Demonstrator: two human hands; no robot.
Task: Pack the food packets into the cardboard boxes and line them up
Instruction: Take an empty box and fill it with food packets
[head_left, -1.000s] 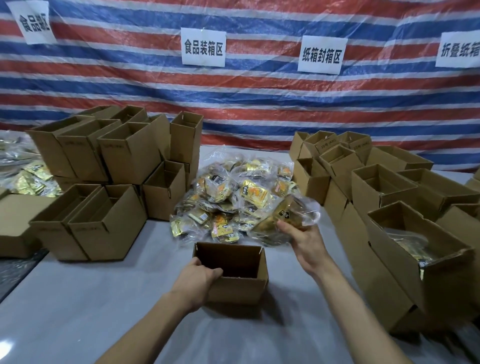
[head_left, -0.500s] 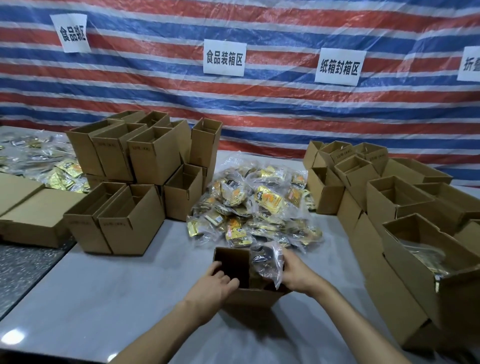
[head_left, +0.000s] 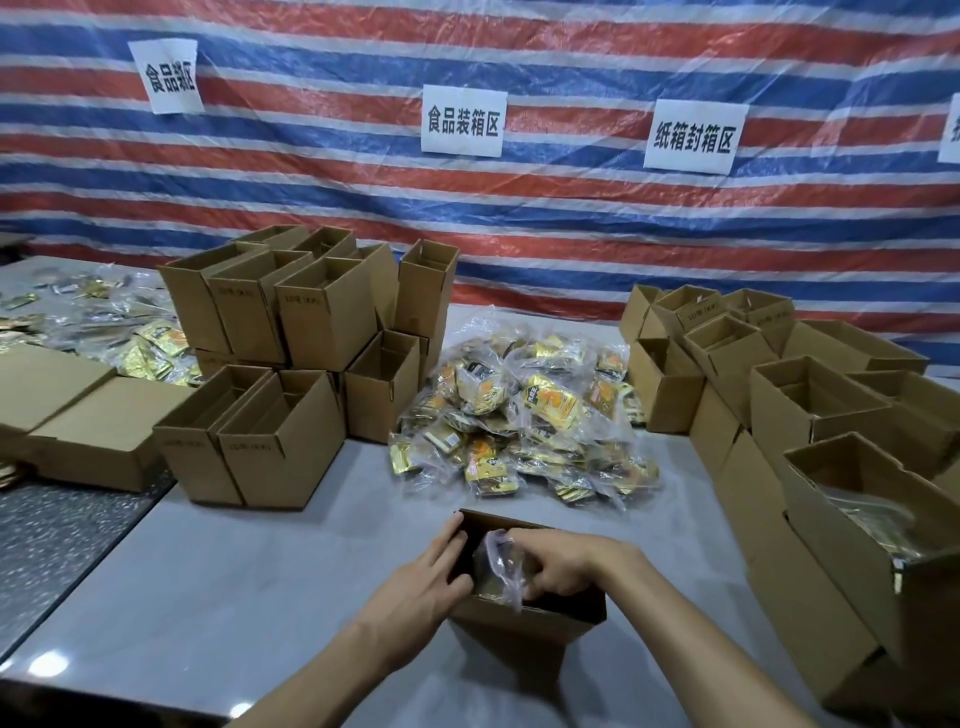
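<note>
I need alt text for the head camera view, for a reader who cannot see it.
The right hand holds a clear bag of food packets partly inside an open cardboard box on a grey table; the left hand grips the box's left wall. Behind lie a pile of packets and stacks of open boxes, before a striped tarp.

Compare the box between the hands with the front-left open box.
The box between the hands is held by the left hand, right hand gripping a packet bag in it; the front-left box is untouched, no packets visible. The former stands alone; the latter touches a neighbour. Both: open brown cardboard.
</note>
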